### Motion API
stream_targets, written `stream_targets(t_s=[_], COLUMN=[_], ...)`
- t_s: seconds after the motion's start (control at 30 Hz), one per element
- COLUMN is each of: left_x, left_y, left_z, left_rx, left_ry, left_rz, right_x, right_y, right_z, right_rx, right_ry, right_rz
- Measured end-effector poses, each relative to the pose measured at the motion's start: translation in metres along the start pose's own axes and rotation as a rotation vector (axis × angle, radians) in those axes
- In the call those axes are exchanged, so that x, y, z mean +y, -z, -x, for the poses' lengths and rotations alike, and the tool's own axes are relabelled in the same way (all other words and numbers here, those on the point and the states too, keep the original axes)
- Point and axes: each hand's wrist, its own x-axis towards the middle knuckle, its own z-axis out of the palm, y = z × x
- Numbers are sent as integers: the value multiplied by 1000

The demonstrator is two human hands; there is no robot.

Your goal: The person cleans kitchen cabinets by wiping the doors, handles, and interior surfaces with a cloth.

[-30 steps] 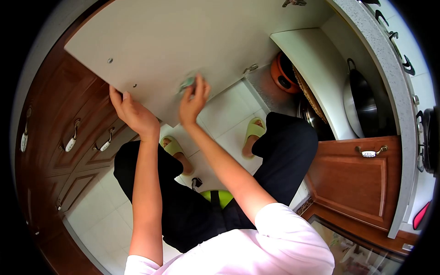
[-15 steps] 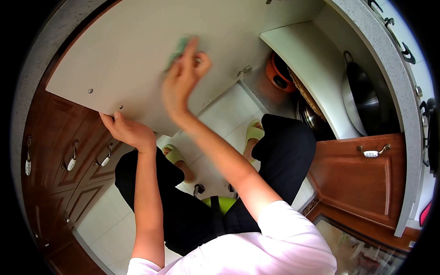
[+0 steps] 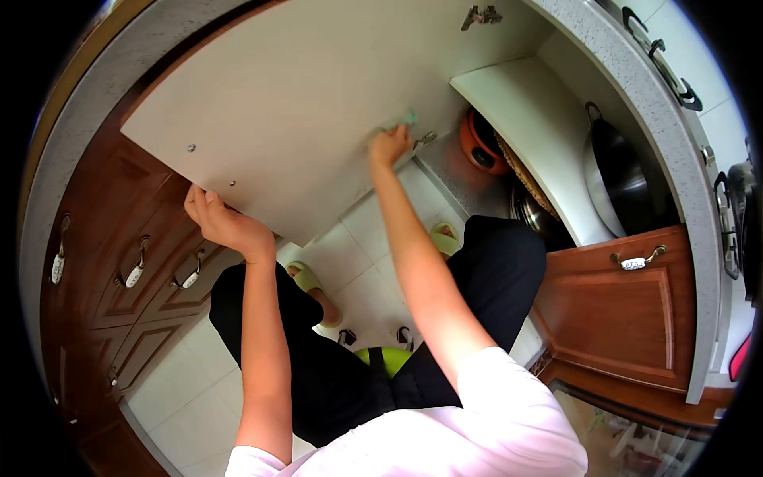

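A pale cabinet door (image 3: 302, 103) stands swung out in front of me, its inner face toward me. My left hand (image 3: 226, 222) grips the door's lower edge near the corner, thumb and fingers around it. My right hand (image 3: 391, 145) is closed on a green cloth (image 3: 411, 118) pressed against the inner face, close to the lower hinge (image 3: 427, 138). Part of the cloth is hidden by the fingers. Another hinge (image 3: 482, 16) shows at the top.
The open cabinet on the right holds an orange pot (image 3: 482, 143), a steel wok (image 3: 618, 171) and a shelf (image 3: 528, 119). Wooden drawers (image 3: 151, 238) stand at the left. A stone countertop edge (image 3: 668, 111) curves along the right. My slippered feet are on the tiles.
My right hand with the cloth has moved from the middle of the door down and right to the hinge. My left hand keeps its hold on the edge. The view has shifted slightly.
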Motion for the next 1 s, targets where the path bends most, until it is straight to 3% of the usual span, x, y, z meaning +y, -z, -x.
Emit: stream_targets(t_s=[0.07,0.13,0.27,0.4,0.47,0.5,0.57,0.63,0.7,0.77,0.83,0.9,1.0], left_x=[2,2,7,4,5,5,5,4,3,4,5,4,6], left_y=[-2,-3,-5,-1,2,4,6,9,12,14,17,18,15], left_z=[-1,-3,-5,-7,-10,-11,-12,-13,-14,-17,-18,-19,-20], left_rx=[18,49,97,68,46,40,21,-6,-23,-37,-61,-56,-36], left_ry=[1,62,122,113,114,116,122,126,172,188,178,170,185], left_rz=[-26,11,68,77,101,108,133,169,233,269,270,270,288], right_x=[-5,-36,-170,-218,-202,-191,-158,-110,-81,-92,-128,-169,-243], right_y=[10,12,32,38,47,54,63,59,60,60,52,38,38], right_z=[-28,-32,17,93,123,127,124,115,81,43,10,-17,17], right_rx=[-146,-89,104,-22,-216,-606,-890,-683,-519,-367,-24,58,169], right_ry=[-284,-266,413,950,1041,924,916,1182,1050,773,625,464,782], right_rz=[-52,-151,-364,-337,-256,-157,-84,-161,-116,-194,-185,-298,-315])
